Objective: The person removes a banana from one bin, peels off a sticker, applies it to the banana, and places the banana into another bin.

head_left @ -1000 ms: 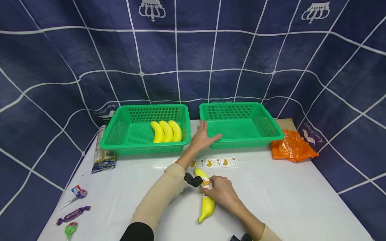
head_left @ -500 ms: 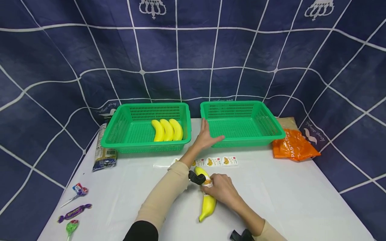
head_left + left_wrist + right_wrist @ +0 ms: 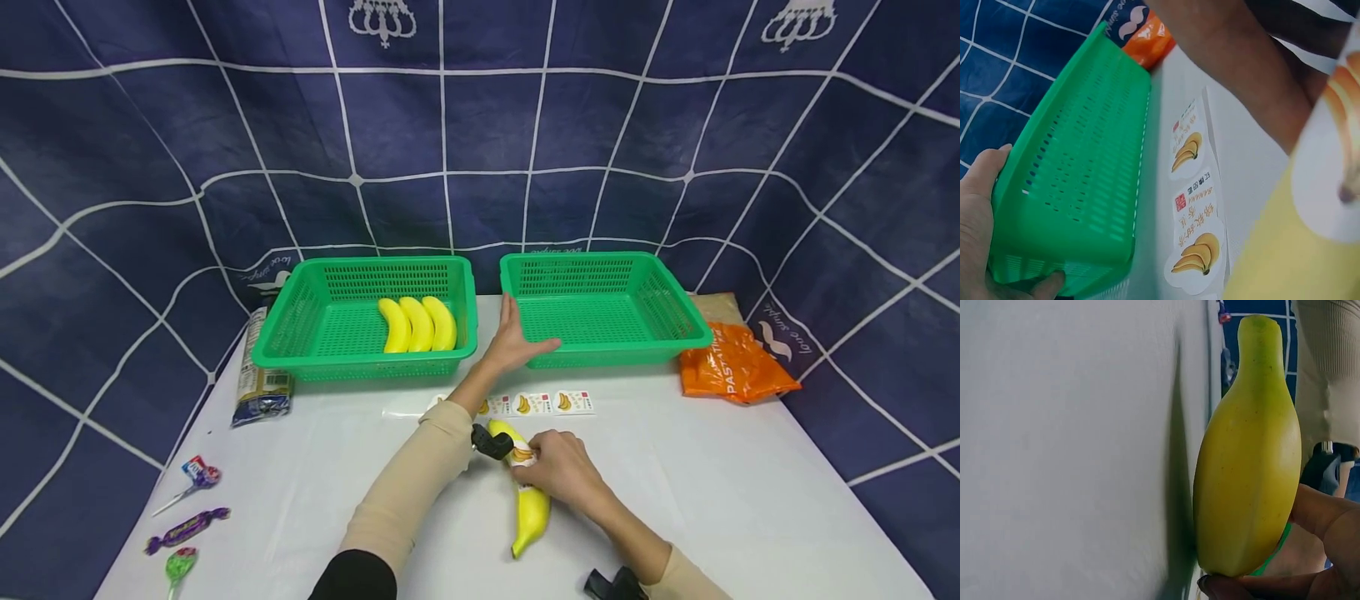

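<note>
My left hand [image 3: 513,342] clasps the near left corner of the empty right green basket [image 3: 615,357], with the thumb on the front wall and the fingers along the side; the left wrist view shows the hand [image 3: 979,237] round that basket [image 3: 1085,175]. My right hand [image 3: 558,471] grips a yellow banana [image 3: 531,508] by its upper half, low over the white table [image 3: 712,500]. A white banana sticker [image 3: 521,456] is on the fruit. The right wrist view shows the banana [image 3: 1250,456] held by my fingers [image 3: 1322,550]. A sticker strip [image 3: 540,403] lies in front of the baskets.
The left green basket [image 3: 360,367] holds three bananas [image 3: 417,323]. An orange pasta bag [image 3: 731,367] lies to the right of the baskets, a dark packet [image 3: 258,387] to the left. Wrapped sweets [image 3: 183,529] and a lollipop [image 3: 197,477] sit near the table's left edge.
My right hand has shifted the banana a little to the right, its lower tip swinging right. My left hand has stayed on the basket corner.
</note>
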### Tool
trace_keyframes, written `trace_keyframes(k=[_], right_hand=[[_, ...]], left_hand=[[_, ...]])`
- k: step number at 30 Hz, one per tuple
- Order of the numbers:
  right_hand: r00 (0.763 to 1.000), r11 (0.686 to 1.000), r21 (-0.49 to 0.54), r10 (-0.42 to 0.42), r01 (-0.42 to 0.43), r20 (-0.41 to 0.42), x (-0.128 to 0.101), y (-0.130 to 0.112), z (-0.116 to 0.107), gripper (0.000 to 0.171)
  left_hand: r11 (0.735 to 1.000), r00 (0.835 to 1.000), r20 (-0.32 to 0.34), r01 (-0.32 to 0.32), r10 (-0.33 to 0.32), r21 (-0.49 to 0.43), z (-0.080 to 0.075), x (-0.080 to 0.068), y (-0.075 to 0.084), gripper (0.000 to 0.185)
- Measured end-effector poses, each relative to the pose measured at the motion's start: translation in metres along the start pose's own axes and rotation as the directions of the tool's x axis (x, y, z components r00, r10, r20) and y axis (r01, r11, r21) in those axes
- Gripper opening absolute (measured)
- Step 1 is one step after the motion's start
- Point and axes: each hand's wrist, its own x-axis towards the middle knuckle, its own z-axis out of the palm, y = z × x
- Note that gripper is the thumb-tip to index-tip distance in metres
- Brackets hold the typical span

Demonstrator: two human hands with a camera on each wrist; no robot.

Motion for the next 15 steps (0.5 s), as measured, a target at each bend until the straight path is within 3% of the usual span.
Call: trace_keyframes(k=[6,15], right_hand=[[0.999,0.999,-0.017,0.042,-0.042,0.034,0.002,0.011,-0.022,0.021],[0.990,0.991,-0.094,0.103,-0.094,0.101,0.011,0.025,-0.083,0.027]], left_hand=[[1.000,1.000,-0.009,-0.005,0.005,-0.020,-0.001,-0.001,-0.001,0.120],[1.000,1.000,-0.012,0.004,-0.004,-0.025,0.000,0.001,-0.001,0.122]])
